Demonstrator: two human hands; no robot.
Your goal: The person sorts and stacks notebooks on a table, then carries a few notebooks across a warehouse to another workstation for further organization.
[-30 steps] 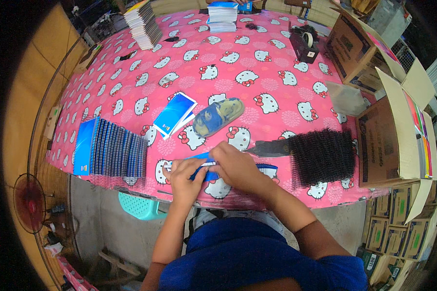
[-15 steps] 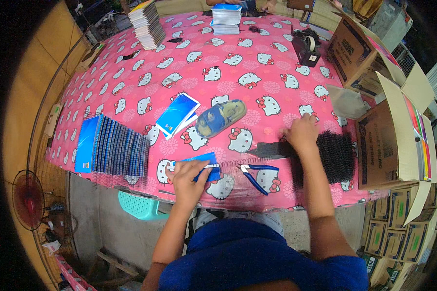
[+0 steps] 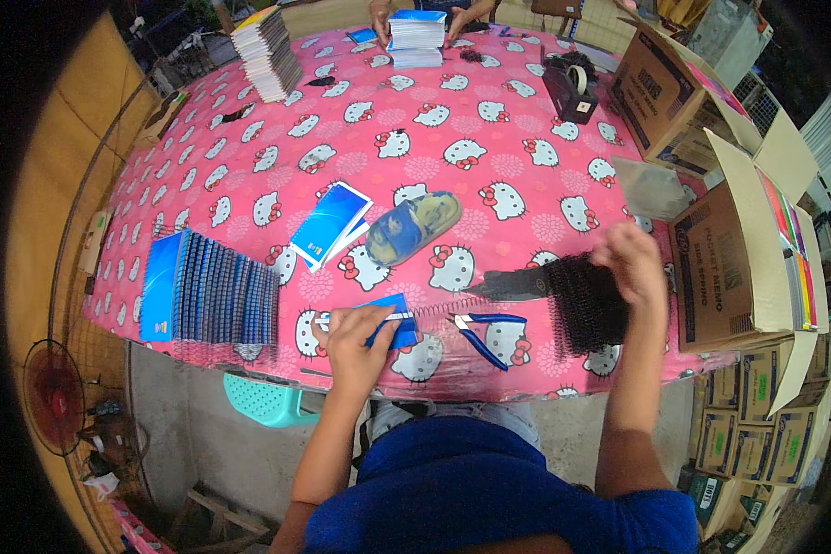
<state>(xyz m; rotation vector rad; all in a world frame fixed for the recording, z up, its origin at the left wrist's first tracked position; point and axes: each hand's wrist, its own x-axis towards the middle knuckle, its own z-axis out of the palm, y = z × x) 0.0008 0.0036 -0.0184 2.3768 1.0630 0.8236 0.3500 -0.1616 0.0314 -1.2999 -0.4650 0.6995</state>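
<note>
My left hand [image 3: 349, 334] grips a small blue notebook [image 3: 403, 334] at the near edge of the table, fingers bent over its white spine edge. From that edge a thin wire coil [image 3: 439, 307] stretches to the right. Just right of the notebook lie blue-handled pliers [image 3: 485, 340], jaws toward the coil. My right hand [image 3: 630, 263] is raised at the right end of a heap of black spiral coils [image 3: 586, 305]; its fingers are smeared, and whether they hold anything does not show. A dark flat strip [image 3: 517, 283] sticks out left of the heap.
A stack of spiral-bound notebooks [image 3: 217, 291] stands left. Beyond my hands lie loose blue covers [image 3: 332, 222] and a slipper [image 3: 414, 228]. Open cartons [image 3: 734, 268] line the right side, near a tape dispenser [image 3: 571, 88]. Across the table, a person's hands hold a notebook stack [image 3: 416, 42].
My right hand has moved right and nearer, from the far left side of the coil heap to its right end. The other person's hands have come around the far stack. My left hand stays.
</note>
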